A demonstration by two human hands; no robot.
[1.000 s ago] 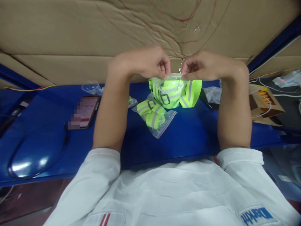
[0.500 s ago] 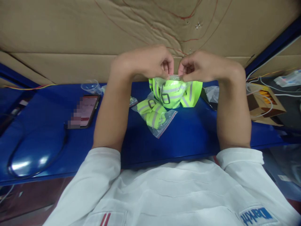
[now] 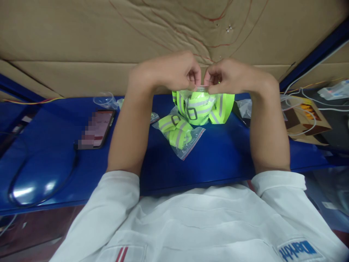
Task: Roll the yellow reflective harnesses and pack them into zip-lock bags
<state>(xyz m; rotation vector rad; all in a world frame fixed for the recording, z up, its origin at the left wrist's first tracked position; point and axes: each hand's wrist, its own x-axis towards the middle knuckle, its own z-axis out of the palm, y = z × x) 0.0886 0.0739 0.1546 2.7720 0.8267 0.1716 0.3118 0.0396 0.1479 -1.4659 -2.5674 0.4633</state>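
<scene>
Head view: your left hand [image 3: 174,71] and right hand [image 3: 229,74] each pinch the top edge of the clear bag [image 3: 188,97] of yellow straps [image 3: 201,109], held just above the blue surface [image 3: 223,156], and a loose grip there could let it drop onto the other bag [image 3: 180,135].

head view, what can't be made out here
All in the head view:
Phone: screen blurred out.
Bag top edge: hidden by the fingertips of the left hand and right hand; sealed or open, cannot tell.
White object at the right edge: cut off, too small to name.
</scene>
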